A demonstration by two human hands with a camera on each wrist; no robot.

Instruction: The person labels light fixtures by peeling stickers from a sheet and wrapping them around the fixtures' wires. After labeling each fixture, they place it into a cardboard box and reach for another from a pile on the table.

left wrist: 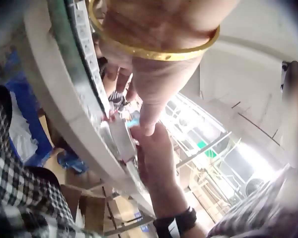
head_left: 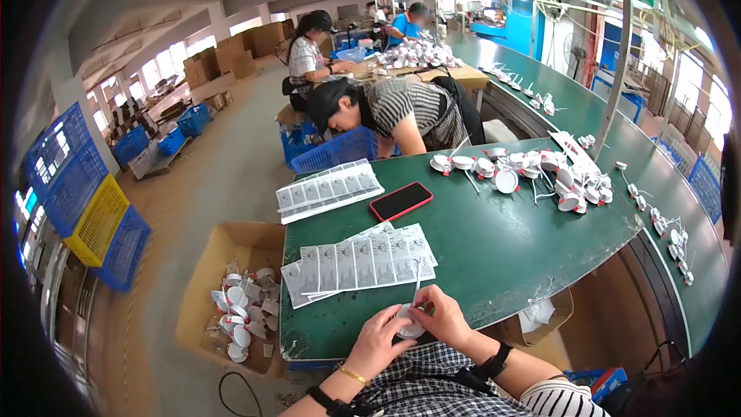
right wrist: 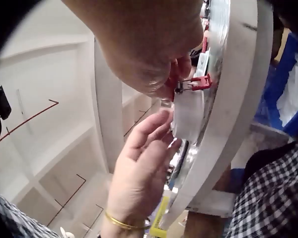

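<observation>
A small round white downlight is held between both hands at the table's near edge, its grey cable standing up toward the sheets. My left hand grips its side, thumb on the near side and fingers on the far side. From the other side, my right hand pinches its upper rim with thumb and fingertips. In the right wrist view, a red spring clip sticks out by the right fingertips, above the white body. Sheets of printed labels lie fanned just beyond the hands.
A red-edged phone and another label stack lie farther back on the green table. Many downlights are heaped at its far right. A carton of white parts stands left. Across the table a person bends over a blue crate.
</observation>
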